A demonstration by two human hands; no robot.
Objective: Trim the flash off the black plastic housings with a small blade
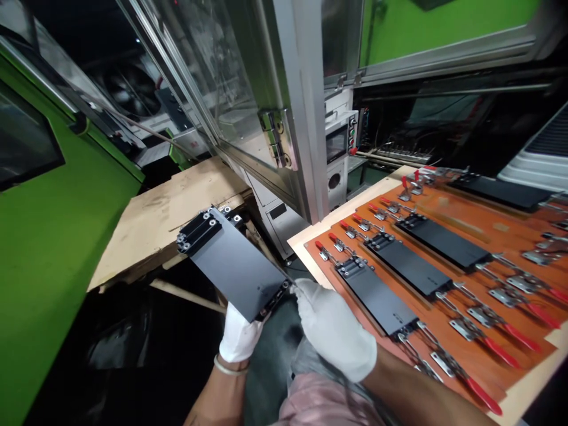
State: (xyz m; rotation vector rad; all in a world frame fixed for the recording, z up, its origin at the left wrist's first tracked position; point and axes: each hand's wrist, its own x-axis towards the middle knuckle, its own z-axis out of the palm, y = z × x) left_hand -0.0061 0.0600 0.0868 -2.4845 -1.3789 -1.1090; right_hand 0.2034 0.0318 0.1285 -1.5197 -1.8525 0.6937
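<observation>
Although the orange board (512, 251) took up the right of what I saw, a green machine (44, 248) stood well apart from it on the far left. Next, left of the orange board, came a wooden tabletop (164, 195). Nearer to the board, a dark panel (242, 269) was held up in the air, to the board's left and not touching it. Flat and longer than wide, it slanted from a far-left end bearing black fittings (197, 231) to a near-right end on the board's side, so the fitted end pointed forward and away from the orange board. The white-gloved left hand (241, 337) grasped the near end from below, its fingers hidden; from there the panel reached forward and leftward. The right hand (332, 328), also gloved, sat between panel and board, nearer to the board, its fingertips at the panel's near-right corner; I could not tell whether they gripped. On the orange board, similar panels (377, 296) lay side by side among red-handled clamps (501, 352), their long axes roughly parallel to the held one.
</observation>
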